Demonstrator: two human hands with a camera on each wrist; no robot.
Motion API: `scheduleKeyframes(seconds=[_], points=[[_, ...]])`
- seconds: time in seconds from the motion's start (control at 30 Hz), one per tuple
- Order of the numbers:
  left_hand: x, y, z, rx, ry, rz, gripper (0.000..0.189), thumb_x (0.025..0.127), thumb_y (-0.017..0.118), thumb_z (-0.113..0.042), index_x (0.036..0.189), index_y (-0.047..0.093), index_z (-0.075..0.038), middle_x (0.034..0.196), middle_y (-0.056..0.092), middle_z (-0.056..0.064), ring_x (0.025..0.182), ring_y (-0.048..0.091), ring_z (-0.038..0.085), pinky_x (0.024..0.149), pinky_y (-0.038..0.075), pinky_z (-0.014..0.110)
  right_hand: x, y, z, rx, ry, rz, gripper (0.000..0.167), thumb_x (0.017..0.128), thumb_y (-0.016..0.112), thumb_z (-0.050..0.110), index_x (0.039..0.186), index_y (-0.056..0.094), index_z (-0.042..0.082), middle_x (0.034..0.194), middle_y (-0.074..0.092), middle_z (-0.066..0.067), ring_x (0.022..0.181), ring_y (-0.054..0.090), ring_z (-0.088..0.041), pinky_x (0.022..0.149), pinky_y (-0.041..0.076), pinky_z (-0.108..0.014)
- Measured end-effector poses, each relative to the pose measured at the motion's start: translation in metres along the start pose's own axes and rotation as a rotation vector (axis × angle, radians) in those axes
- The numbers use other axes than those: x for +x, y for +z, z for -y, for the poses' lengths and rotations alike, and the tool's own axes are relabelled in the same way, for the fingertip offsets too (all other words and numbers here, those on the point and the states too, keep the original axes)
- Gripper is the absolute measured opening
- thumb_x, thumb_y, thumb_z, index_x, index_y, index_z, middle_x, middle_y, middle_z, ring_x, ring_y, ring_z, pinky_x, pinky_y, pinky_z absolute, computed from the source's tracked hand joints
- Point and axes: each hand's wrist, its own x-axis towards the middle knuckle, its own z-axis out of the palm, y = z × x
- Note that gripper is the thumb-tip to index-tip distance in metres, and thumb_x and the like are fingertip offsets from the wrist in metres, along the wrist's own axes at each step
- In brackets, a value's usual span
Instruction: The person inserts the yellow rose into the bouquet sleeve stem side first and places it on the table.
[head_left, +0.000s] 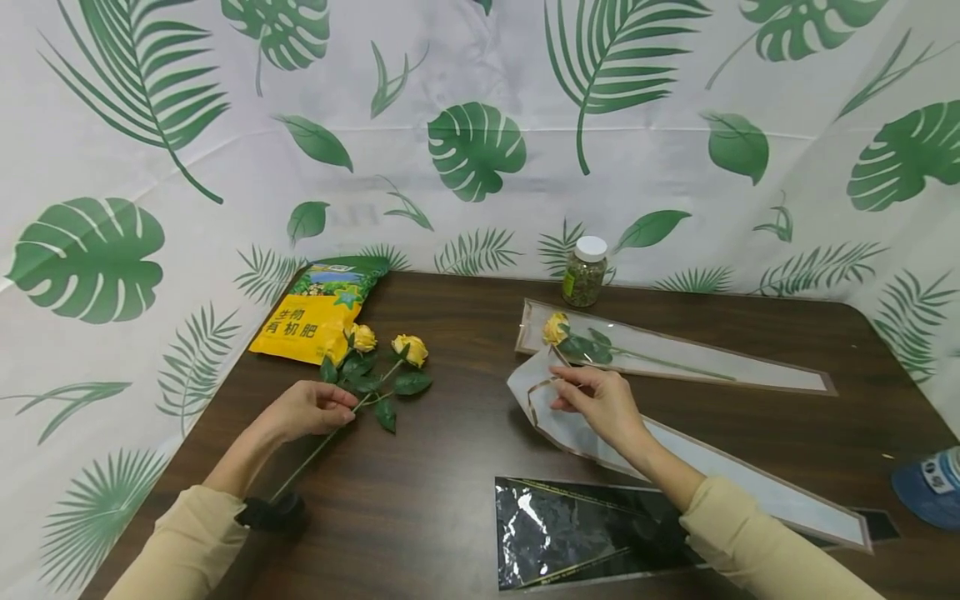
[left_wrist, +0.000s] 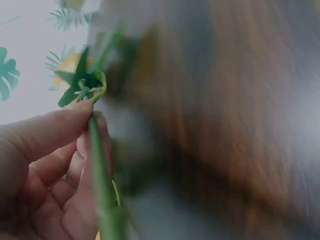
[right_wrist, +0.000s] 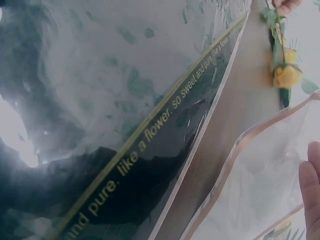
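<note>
My left hand pinches the green stem of a yellow rose spray between thumb and fingers. Two yellow blooms and dark leaves stand out beyond the fingertips, and the stem runs back under the wrist. On the right, my right hand grips the wide mouth of a white flower sleeve with a brown-gold border. That mouth is lifted and gapes, while the narrow end stretches toward the table's right side. The right wrist view shows the sleeve's curved edge, with fingertips against the film.
Behind lies another sleeve with a single yellow rose in it. A black sleeve lies in front. Farther back are a yellow fertilizer bag and a white-capped jar. A blue container stands at the right edge.
</note>
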Motion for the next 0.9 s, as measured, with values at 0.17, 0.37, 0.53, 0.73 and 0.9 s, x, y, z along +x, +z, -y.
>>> scheduleKeyframes(seconds=[0.17, 0.37, 0.53, 0.73, 0.9], points=[[0.005, 0.006, -0.015, -0.158, 0.028, 0.161, 0.047, 0.093, 0.059, -0.018, 0.13, 0.048, 0.009, 0.125, 0.056, 0.025, 0.106, 0.061, 0.026, 0.086, 0.053, 0.04, 0.001, 0.001, 0.0, 0.009, -0.007, 0.01, 0.028, 0.088, 0.061, -0.001, 0.115, 0.062, -0.009, 0.103, 0.064, -0.025, 0.071, 0.07, -0.017, 0.067, 0.056, -0.024], [0.026, 0.027, -0.052, -0.499, 0.051, 0.11, 0.05, 0.096, 0.055, -0.014, 0.139, 0.037, 0.005, 0.122, 0.059, 0.011, 0.104, 0.06, 0.013, 0.083, 0.053, 0.024, 0.002, 0.002, 0.0, -0.018, -0.024, 0.007, 0.027, 0.088, 0.061, -0.001, 0.114, 0.063, -0.008, 0.1, 0.065, -0.023, 0.071, 0.07, -0.018, 0.065, 0.056, -0.023], [0.05, 0.043, -0.107, -0.858, 0.118, -0.063, 0.038, 0.095, 0.051, -0.002, 0.132, 0.044, -0.004, 0.097, 0.067, -0.005, 0.084, 0.066, 0.005, 0.069, 0.054, 0.018, 0.001, 0.002, 0.001, -0.013, -0.022, 0.005, 0.027, 0.088, 0.061, -0.002, 0.114, 0.063, -0.008, 0.102, 0.065, -0.023, 0.07, 0.07, -0.015, 0.064, 0.056, -0.022], [0.074, 0.056, -0.156, -1.134, 0.24, -0.369, 0.029, 0.091, 0.056, 0.004, 0.117, 0.054, -0.01, 0.085, 0.067, -0.006, 0.073, 0.066, 0.005, 0.062, 0.055, 0.019, 0.002, 0.003, 0.0, -0.009, -0.021, 0.0, 0.027, 0.088, 0.061, -0.002, 0.114, 0.063, -0.008, 0.1, 0.065, -0.023, 0.069, 0.069, -0.012, 0.064, 0.056, -0.022], [0.089, 0.076, -0.165, -1.152, 0.364, -0.57, 0.03, 0.087, 0.059, 0.008, 0.113, 0.052, -0.005, 0.082, 0.065, -0.004, 0.07, 0.065, 0.006, 0.059, 0.054, 0.02, 0.002, 0.003, 0.002, -0.026, -0.031, -0.01, 0.026, 0.088, 0.061, -0.001, 0.113, 0.064, -0.007, 0.1, 0.065, -0.022, 0.069, 0.07, -0.016, 0.064, 0.056, -0.021]])
